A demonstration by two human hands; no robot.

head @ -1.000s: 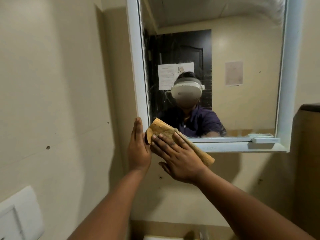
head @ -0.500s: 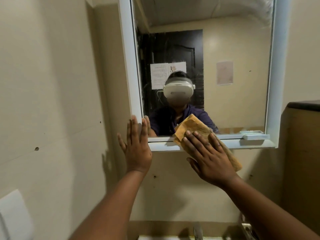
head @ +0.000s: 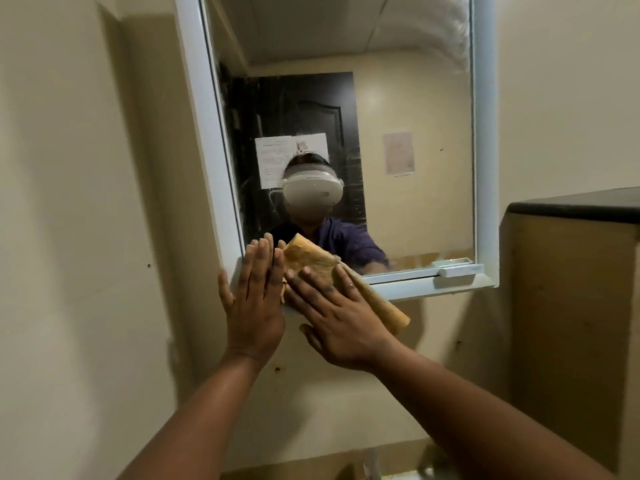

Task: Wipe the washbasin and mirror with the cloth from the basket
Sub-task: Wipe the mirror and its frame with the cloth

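Leftmost of the two, the left hand (head: 254, 299) lies flat against the lower left corner of the mirror frame (head: 211, 161), fingers straight and together, holding nothing. Immediately to its right, touching it, the right hand (head: 337, 317) presses the folded tan cloth (head: 311, 258) onto the bottom edge of the mirror (head: 398, 140), fingers spread and straight. Cloth extends past this hand above and to its right. Further right, a dark-topped ledge (head: 575, 206) stands well apart.

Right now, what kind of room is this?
Probably a small bathroom or washroom: a white-framed wall mirror with a ledge, plain cream walls, and the right hand pressing a yellow cloth to it.
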